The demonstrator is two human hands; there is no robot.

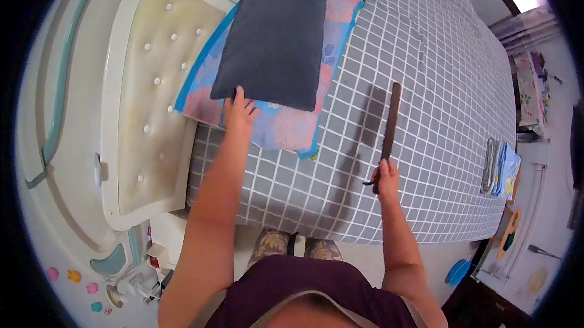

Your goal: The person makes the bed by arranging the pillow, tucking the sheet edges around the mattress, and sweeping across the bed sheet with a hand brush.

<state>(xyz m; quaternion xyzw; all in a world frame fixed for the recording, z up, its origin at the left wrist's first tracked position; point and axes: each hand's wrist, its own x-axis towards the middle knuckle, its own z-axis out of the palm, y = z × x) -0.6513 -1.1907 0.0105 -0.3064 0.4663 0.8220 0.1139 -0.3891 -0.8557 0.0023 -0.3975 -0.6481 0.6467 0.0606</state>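
A flat dark-grey pillow (274,36) lies on a pink and blue patterned towel-like cloth (292,130) with bright blue edges, at the head of the bed. My left hand (241,109) rests at the pillow's near left corner, its fingers spread and touching the edge. In my right hand (387,177) is a long, narrow, dark-brown brush (392,118), gripped at its near end and pointing away from me. A small black loop sticks out beside that hand. The brush is over the grey checked bedsheet (438,127) and casts a shadow to its left.
A cream tufted headboard (161,78) with a white frame borders the bed on the left. Folded cloths (502,167) are stacked at the bed's far right edge. A blue basin (458,272) is low at the right. Small items (143,279) sit on a surface at lower left.
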